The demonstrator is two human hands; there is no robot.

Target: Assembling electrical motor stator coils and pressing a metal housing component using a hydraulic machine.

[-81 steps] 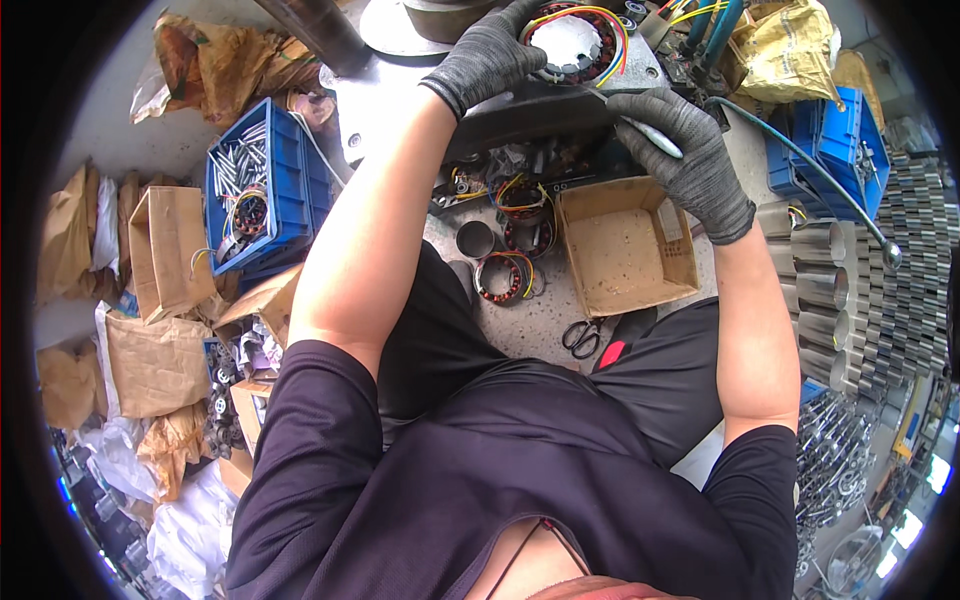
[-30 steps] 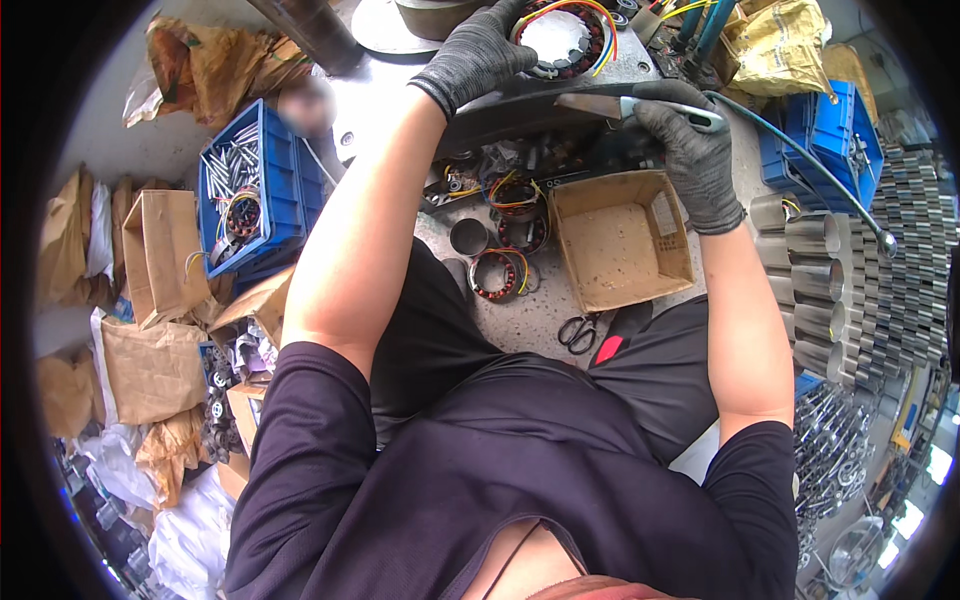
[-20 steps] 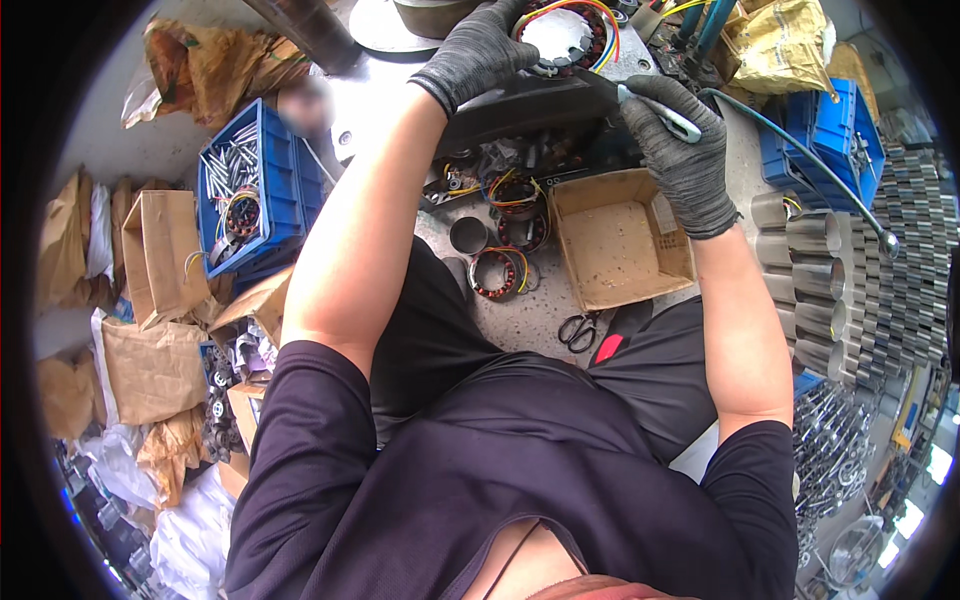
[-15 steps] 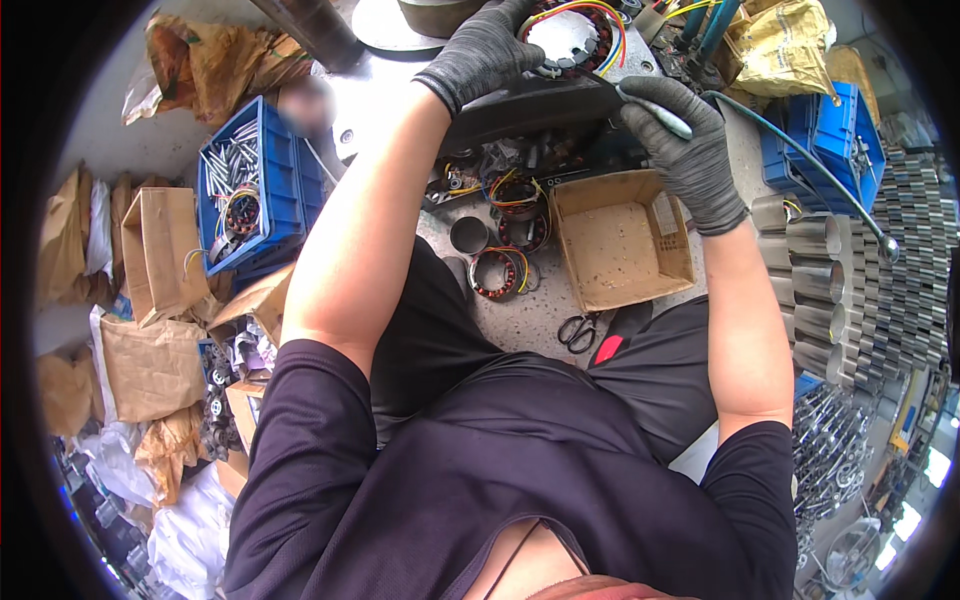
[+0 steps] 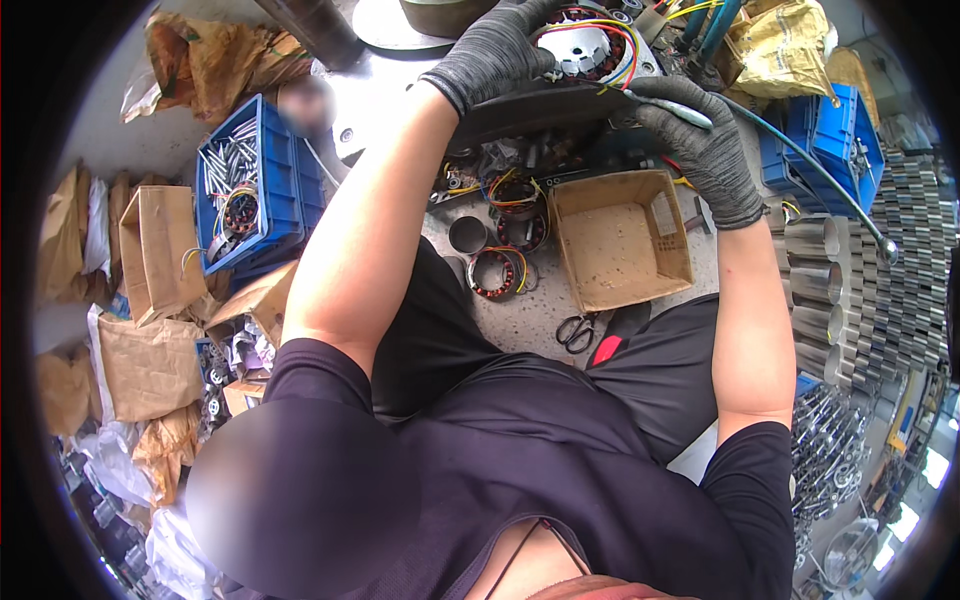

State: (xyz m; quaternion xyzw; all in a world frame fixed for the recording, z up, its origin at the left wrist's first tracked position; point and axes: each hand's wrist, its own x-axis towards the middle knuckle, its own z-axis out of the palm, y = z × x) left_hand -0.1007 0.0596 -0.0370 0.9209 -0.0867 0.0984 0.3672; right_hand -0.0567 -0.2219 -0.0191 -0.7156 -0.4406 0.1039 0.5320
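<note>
At the top edge, on a grey metal bench plate (image 5: 362, 110), lies a round motor stator (image 5: 582, 50) with dark coils, a silvery centre and red, yellow and white wires. My left hand (image 5: 490, 60), in a grey glove, grips its left side, the thumb against its near rim; the other fingers are partly cut off. My gloved right hand (image 5: 705, 150) is closed round a slim tool with a pale rounded handle (image 5: 675, 110). The tool's front end points left, close to the wires at the stator's right; its tip is too small to make out.
Below the bench stand an open cardboard box (image 5: 615, 245), several stators (image 5: 492, 273), a metal ring (image 5: 467, 235) and black scissors (image 5: 575, 334). A blue crate (image 5: 280, 190) of metal shafts is at left. Stacked metal sleeves (image 5: 815, 280) and a curved hose (image 5: 820, 170) are at right.
My left hand has shifted slightly right, and the stator has moved right and turned, with its wires now looping over its right side. My right hand has moved a little right with the tool.
</note>
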